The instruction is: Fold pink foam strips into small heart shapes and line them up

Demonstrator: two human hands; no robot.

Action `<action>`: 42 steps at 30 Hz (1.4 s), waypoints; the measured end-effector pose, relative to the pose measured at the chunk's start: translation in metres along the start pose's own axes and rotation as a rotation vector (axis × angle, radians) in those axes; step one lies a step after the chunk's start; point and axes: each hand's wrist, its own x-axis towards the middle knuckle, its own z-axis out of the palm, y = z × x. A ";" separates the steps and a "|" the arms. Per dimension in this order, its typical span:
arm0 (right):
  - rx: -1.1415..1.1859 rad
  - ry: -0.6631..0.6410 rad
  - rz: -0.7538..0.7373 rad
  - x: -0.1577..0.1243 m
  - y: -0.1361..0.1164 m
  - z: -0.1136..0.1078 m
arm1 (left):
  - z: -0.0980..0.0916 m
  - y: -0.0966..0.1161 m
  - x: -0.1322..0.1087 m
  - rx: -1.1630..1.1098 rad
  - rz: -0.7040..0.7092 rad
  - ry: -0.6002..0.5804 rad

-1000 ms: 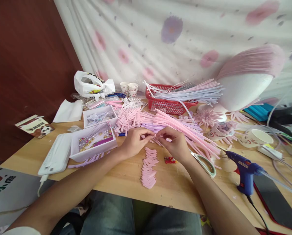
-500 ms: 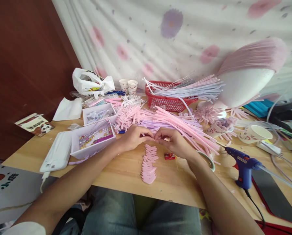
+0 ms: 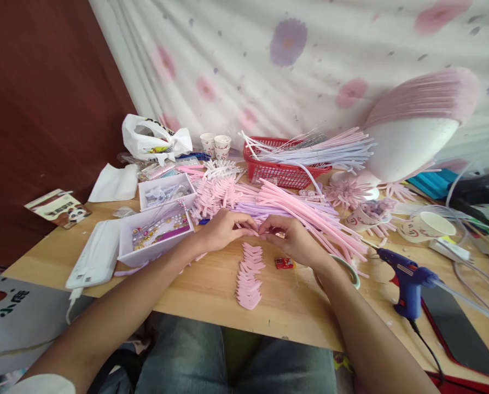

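Observation:
My left hand (image 3: 227,230) and my right hand (image 3: 287,235) meet above the middle of the wooden table (image 3: 211,284), fingertips pinched close together. Between them is a short piece of pink pipe cleaner (image 3: 254,232), mostly covered by the fingers. Just below lies a column of bent pink pipe cleaner pieces (image 3: 250,276), stacked like chevrons. A small red packet (image 3: 284,263) rests by my right wrist. Behind my hands lie long pink pipe cleaners (image 3: 306,210) and a heap of short pink pieces (image 3: 215,198).
A blue glue gun (image 3: 408,279) stands at right beside a dark phone (image 3: 461,328). A tape roll (image 3: 353,273) sits by my right forearm. At left are a white box of beads (image 3: 125,246) and a white power bank (image 3: 92,254). Behind stands a red basket (image 3: 277,174).
My hands stay in nearly the same place, still pinched together. Slightly more of the pink piece shows between the fingertips.

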 end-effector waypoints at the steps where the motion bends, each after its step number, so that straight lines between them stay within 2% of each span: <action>1: 0.009 -0.017 0.010 0.000 0.000 0.000 | -0.001 0.000 0.000 -0.007 -0.002 -0.005; 6: 0.005 -0.027 0.026 0.001 0.002 0.001 | -0.001 -0.007 0.001 0.069 -0.002 -0.038; 11: -0.166 0.092 0.075 0.001 0.009 0.012 | 0.002 -0.011 0.001 0.310 0.019 -0.008; 14: -0.289 0.097 0.087 0.001 0.013 0.020 | 0.003 -0.011 0.000 0.391 0.010 0.032; 21: -0.472 0.026 0.053 -0.002 0.013 0.024 | 0.000 -0.013 0.001 0.431 -0.051 0.067; 24: -0.530 -0.021 0.094 -0.002 0.007 0.021 | -0.004 -0.013 0.001 0.465 -0.091 0.109; 29: -0.526 -0.131 0.098 -0.002 -0.004 0.021 | -0.012 -0.009 0.000 0.549 -0.161 0.161; 37: -0.438 -0.137 -0.026 -0.004 0.007 0.016 | -0.005 -0.008 -0.002 0.699 -0.122 0.013; 42: -0.402 0.043 -0.084 0.000 0.007 0.016 | -0.009 -0.012 -0.002 0.717 -0.159 -0.039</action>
